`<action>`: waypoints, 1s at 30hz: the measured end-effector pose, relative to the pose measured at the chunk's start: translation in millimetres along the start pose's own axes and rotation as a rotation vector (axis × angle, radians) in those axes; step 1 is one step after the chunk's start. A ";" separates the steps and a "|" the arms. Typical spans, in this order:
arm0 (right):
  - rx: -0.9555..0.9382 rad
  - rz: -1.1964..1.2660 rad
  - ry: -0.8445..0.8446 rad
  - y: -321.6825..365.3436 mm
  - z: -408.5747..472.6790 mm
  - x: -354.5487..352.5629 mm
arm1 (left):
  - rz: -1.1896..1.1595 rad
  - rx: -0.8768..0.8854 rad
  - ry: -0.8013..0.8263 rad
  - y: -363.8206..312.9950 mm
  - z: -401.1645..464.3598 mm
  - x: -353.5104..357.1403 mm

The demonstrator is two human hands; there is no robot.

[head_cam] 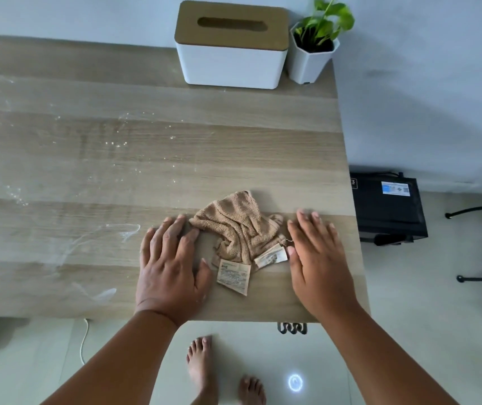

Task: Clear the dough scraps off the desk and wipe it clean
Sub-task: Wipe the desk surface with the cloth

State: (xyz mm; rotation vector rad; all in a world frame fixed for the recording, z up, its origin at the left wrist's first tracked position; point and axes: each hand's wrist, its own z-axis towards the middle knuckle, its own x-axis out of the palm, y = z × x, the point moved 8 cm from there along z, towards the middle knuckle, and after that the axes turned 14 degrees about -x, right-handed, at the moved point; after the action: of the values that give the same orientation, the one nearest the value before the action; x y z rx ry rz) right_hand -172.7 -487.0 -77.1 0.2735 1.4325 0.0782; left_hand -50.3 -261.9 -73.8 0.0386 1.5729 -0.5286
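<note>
Cloth (pixel 238 226) lay crumpled near the counter's (pixel 233 147) front edge between our flat, released left hand (pixel 172 267) and right hand (pixel 318 258); flour streaks (pixel 93 238) remained, wiping unfinished.

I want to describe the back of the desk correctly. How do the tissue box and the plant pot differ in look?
The tissue box is wide, with rounded corners; the plant pot is narrower, faceted, and tapers downward. The tissue box has a tan lid with a slot; the plant pot is open and holds a green plant. Both are white, upright, and stand side by side at the desk's far edge.
</note>
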 end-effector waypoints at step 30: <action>0.045 0.023 0.066 -3.4 4.2 7.4 | -0.137 0.014 -0.122 -100.8 39.1 -4.7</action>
State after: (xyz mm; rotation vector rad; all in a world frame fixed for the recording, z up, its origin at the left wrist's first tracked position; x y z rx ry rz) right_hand -167.9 -489.3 -84.6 0.3271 1.4983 0.0746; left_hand -47.7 -363.8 -37.6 -0.0903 1.4595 -0.6379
